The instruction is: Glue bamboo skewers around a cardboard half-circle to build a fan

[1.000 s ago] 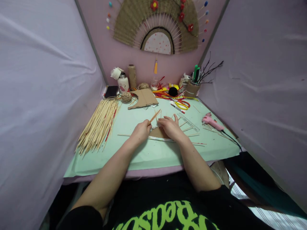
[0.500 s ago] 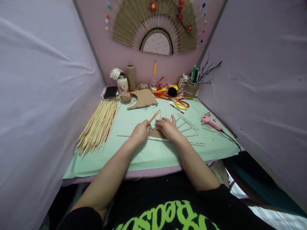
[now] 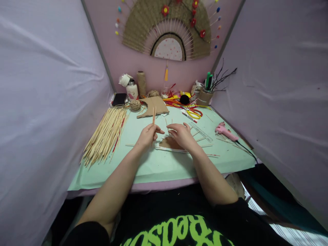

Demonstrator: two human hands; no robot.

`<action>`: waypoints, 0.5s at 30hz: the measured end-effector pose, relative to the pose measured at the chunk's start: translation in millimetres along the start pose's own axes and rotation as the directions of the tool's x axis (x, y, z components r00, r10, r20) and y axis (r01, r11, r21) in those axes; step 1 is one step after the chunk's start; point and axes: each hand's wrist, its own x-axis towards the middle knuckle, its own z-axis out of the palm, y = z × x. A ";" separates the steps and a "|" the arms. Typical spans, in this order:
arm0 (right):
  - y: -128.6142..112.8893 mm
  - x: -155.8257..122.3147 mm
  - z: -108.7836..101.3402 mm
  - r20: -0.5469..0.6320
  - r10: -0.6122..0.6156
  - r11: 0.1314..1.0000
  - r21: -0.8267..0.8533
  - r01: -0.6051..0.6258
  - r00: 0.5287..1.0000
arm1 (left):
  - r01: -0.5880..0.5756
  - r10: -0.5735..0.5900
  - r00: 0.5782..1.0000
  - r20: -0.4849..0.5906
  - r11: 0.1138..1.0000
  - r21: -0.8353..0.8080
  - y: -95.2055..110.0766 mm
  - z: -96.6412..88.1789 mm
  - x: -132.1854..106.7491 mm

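My left hand [image 3: 147, 137] is closed around a small bunch of thin wooden sticks [image 3: 154, 116], which points up between thumb and fingers. Left of centre on the table, the hand hovers beside a half-round cardboard piece [image 3: 170, 143] with a white lower edge. Several thin sticks fan out from this piece, one stick [image 3: 166, 122] rising by my right fingertips. My right hand [image 3: 180, 135] is over the piece's right side, fingers stretched out and slightly curved, thumb raised. It partly hides the cardboard; whether its fingertips touch a stick is unclear.
A large heap of wooden sticks [image 3: 104, 136] covers the table's left side. A cut cardboard sheet [image 3: 153, 105] and a twine ball [image 3: 134, 105] lie farther back. To the right are a clear ruler [image 3: 201, 131], scissors [image 3: 194, 113] and a corded pink glue gun [image 3: 227, 132].
My left hand has drawn back left from the cardboard, and its sticks have swung from slanted to nearly upright. My right hand has lifted slightly, uncovering more of the piece.
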 end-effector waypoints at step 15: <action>-40.4 37.6 -0.3 0.196 0.159 0.670 0.699 -0.252 0.968 | 0.191 -0.103 0.968 0.230 0.894 -0.404 -2.2 5.3 -4.1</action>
